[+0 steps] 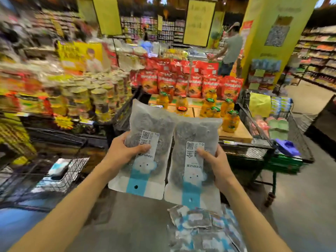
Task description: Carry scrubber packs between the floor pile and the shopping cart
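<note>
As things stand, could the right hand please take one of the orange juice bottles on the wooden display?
Probably not: the right hand grips a grey packet, and the orange juice bottles stand beyond it, past the black wire basket.

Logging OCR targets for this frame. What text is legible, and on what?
"6", upside down: white label of the right bag, gripped by the right hand.
Large Chinese characters and small Latin brand line: labels of both bags, left bag in the left hand; upside down, too blurred.
Red pouches, yellow signs: blurred, unreadable.
</note>
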{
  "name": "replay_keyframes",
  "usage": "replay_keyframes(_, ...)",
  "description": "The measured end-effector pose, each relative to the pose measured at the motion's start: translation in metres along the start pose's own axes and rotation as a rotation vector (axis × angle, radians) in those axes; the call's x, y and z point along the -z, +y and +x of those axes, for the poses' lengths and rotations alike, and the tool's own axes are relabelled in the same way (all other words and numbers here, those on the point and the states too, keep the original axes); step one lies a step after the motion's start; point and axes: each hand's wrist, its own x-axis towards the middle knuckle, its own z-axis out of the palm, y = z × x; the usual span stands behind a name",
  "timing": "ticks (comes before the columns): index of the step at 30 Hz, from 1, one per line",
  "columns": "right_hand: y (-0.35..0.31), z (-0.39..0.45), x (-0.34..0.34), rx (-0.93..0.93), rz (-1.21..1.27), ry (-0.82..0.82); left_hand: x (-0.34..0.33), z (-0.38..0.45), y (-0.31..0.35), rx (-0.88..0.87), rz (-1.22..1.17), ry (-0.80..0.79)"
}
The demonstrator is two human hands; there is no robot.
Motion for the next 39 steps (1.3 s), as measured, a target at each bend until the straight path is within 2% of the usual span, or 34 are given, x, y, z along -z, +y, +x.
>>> replay_keyframes(6,0.017,0.043,-0.112,-0.026,-0.030,-0.169,0.103,0.003,-0.016,-0.032,-0.013,0.185)
replay_keyframes(14,0.049,0.101,-0.304,-0.062,-0.093,-0.393,0.284,0.009,-0.054,0.002,-0.087,0.423)
replay_keyframes(20,0.071,0.138,-0.416,-0.088,-0.129,-0.533,0.382,0.014,-0.076,0.040,-0.170,0.583)
replay_keyframes(28,0.099,0.220,-0.522,-0.139,-0.184,-0.748,0.448,0.046,-0.105,0.107,-0.294,0.780)
replay_keyframes(39,0.143,0.381,-0.646,-0.201,-0.214,-1.051,0.478,0.150,-0.132,0.211,-0.302,1.112)
